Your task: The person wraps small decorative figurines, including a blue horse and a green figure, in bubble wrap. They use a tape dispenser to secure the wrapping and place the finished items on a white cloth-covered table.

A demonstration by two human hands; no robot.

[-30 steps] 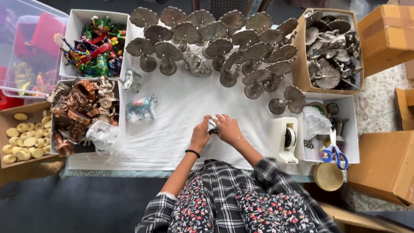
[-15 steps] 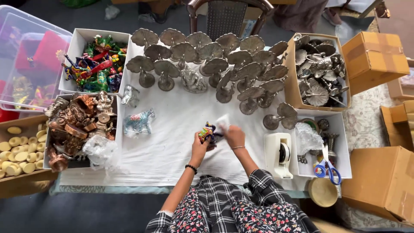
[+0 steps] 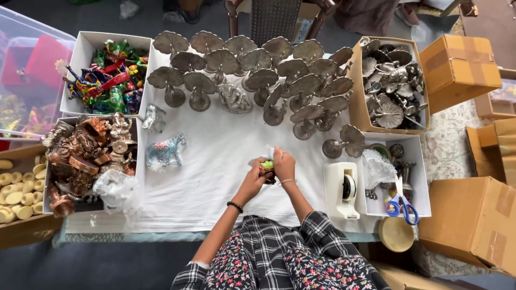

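Figurine (image 3: 266, 167), small and multicoloured, sits between both hands just above the white-covered surface (image 3: 215, 177), near the front centre. Left hand (image 3: 253, 180) is closed around its lower left side; right hand (image 3: 284, 164) is clamped on its top right, fingers curled over it. Something thin and pale shows at the top of the grip, possibly wrap or tape; too small to tell.

Near right: white tape dispenser (image 3: 343, 189), just beside the right hand. Past it, a white box (image 3: 422, 185) with blue-handled scissors (image 3: 400, 207) and a crumpled clear bag (image 3: 378, 167). Round wooden lid (image 3: 395, 234) at the surface edge.

Near left: blue horse figure (image 3: 166, 151) lying alone on the cloth, a silver piece (image 3: 154, 118) above it. Box of copper-coloured idols (image 3: 86, 156) at the left edge, tray of pale round pieces (image 3: 16, 185) beyond that.

Far: roughly 20 silver leaf-shaped stands (image 3: 258, 70) upright in rows across the back. Cardboard box (image 3: 389, 86) at right holds more of the same, piled loose. White box (image 3: 107, 75) at left is full of bright figurines.

Progress, as a judgement: 1 piece in hand, mid-handling. Supply boxes look mostly full, so plenty left.
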